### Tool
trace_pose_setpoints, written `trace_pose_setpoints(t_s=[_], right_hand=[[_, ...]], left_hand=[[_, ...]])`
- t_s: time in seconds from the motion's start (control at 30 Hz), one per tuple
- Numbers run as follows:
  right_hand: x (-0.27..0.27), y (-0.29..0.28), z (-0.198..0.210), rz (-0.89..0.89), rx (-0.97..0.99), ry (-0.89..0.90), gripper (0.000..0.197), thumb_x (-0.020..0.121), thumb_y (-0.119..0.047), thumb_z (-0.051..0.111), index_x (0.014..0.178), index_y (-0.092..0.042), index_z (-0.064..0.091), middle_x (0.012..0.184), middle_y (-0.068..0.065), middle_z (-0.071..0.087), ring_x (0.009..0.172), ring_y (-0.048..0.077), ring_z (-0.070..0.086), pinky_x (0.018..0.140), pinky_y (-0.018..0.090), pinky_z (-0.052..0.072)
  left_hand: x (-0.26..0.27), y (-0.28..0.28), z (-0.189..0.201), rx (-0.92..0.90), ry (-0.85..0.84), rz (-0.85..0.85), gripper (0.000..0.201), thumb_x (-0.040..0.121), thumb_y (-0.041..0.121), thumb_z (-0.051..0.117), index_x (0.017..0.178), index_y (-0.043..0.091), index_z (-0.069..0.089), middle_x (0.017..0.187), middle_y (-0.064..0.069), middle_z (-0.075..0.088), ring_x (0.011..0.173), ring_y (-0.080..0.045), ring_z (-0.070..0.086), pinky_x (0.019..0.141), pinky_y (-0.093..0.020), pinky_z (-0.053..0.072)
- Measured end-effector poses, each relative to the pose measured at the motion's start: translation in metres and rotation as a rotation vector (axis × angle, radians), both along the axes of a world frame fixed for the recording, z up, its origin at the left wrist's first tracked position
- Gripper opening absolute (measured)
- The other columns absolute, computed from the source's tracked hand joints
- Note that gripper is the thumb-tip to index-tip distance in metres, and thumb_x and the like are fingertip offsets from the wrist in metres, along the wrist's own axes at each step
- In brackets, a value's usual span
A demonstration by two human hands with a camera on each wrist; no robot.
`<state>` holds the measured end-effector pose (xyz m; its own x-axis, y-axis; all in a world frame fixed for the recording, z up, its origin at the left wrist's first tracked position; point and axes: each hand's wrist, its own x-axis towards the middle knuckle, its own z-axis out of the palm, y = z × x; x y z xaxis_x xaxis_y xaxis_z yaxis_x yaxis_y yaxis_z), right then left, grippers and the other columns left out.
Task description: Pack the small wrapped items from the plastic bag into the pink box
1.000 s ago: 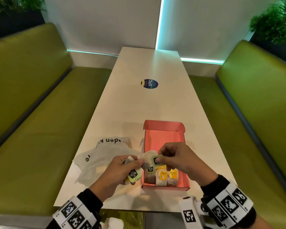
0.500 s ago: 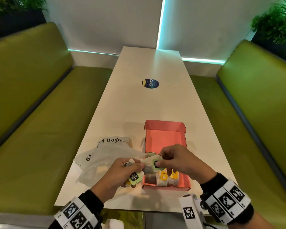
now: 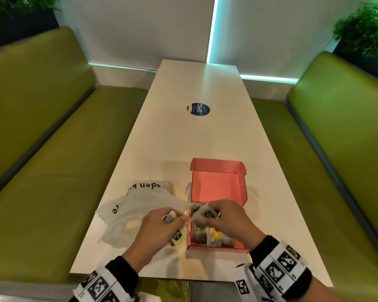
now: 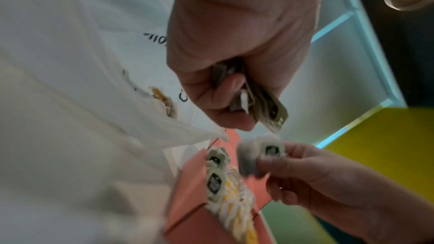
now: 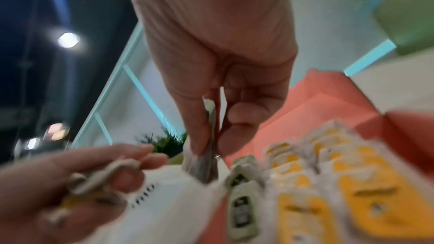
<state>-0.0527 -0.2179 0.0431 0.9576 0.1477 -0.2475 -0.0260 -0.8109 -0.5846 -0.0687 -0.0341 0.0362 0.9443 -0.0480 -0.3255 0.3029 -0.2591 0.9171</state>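
Note:
The open pink box (image 3: 218,164) lies on the white table, with several wrapped items (image 3: 215,236) with yellow labels standing in its near end. My right hand (image 3: 225,214) pinches one green-labelled wrapped item (image 3: 207,213) just over the box's near-left part, above other green-labelled items (image 4: 215,183) in the box. Left of the box, my left hand (image 3: 162,223) grips a few more green-labelled wrapped items (image 3: 177,235). The white plastic bag (image 3: 140,201) lies crumpled behind my left hand. In the right wrist view the pinched item (image 5: 204,162) hangs edge-on between thumb and fingers.
The white table (image 3: 196,138) runs away from me between two green benches (image 3: 52,171), with a round dark sticker (image 3: 198,109) at its middle. The far half of the box's floor (image 3: 216,186) is bare. The table's near edge is just under my wrists.
My right hand has taken one wrapped item from the bunch in my left hand and carried it a little right and down, over the box. My left hand stays beside the box.

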Motion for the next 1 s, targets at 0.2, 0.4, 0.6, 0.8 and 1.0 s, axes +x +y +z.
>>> trace_pose_setpoints(t_s=[0.2,0.4,0.6,0.8,1.0], right_hand=[[0.001,0.011,-0.024,0.129,-0.348,0.032,0.047,0.080,-0.024,0.066,0.049,-0.019,0.032,0.057,-0.005,0.033,0.057,0.016,0.039,0.047,0.027,0.023],[0.004,0.022,-0.024,0.228,-0.506,0.058,0.043,0.081,-0.015,0.060,0.050,-0.021,0.031,0.060,-0.002,0.030,0.075,0.022,0.040,0.068,0.031,0.028],[0.002,0.028,-0.029,0.179,-0.560,0.015,0.007,0.082,-0.015,0.059,0.084,-0.017,0.065,0.088,0.001,0.054,0.099,0.028,0.054,0.076,0.035,0.030],[0.000,0.026,-0.032,0.159,-0.472,-0.065,0.024,0.080,-0.019,0.060,0.104,-0.022,0.060,0.122,0.001,0.049,0.113,0.025,0.048,0.088,0.038,0.031],[-0.012,0.022,-0.019,0.069,-0.302,-0.170,0.031,0.080,-0.031,0.063,0.108,-0.022,0.053,0.108,-0.002,0.051,0.101,0.019,0.051,0.082,0.034,0.032]], left_hand=[[-0.007,0.000,-0.024,0.348,-0.097,-0.447,0.014,0.081,0.031,0.067,0.092,0.026,0.073,0.081,0.003,0.067,0.072,-0.006,0.060,0.066,-0.021,0.051],[-0.009,-0.006,-0.038,0.516,-0.148,-0.607,0.026,0.084,0.033,0.059,0.107,0.028,0.071,0.090,-0.003,0.068,0.086,-0.017,0.062,0.073,-0.026,0.045],[-0.010,-0.007,-0.047,0.651,-0.201,-0.635,0.029,0.086,0.035,0.055,0.100,0.014,0.068,0.089,-0.007,0.067,0.082,-0.020,0.061,0.071,-0.030,0.043],[-0.010,-0.007,-0.046,0.598,-0.164,-0.616,0.025,0.085,0.032,0.057,0.099,0.016,0.070,0.081,-0.005,0.063,0.072,-0.017,0.056,0.060,-0.025,0.036],[-0.011,-0.004,-0.036,-0.014,-0.012,-0.273,0.010,0.085,0.030,0.067,0.089,0.023,0.072,0.078,0.003,0.070,0.068,-0.007,0.062,0.054,-0.016,0.044]])
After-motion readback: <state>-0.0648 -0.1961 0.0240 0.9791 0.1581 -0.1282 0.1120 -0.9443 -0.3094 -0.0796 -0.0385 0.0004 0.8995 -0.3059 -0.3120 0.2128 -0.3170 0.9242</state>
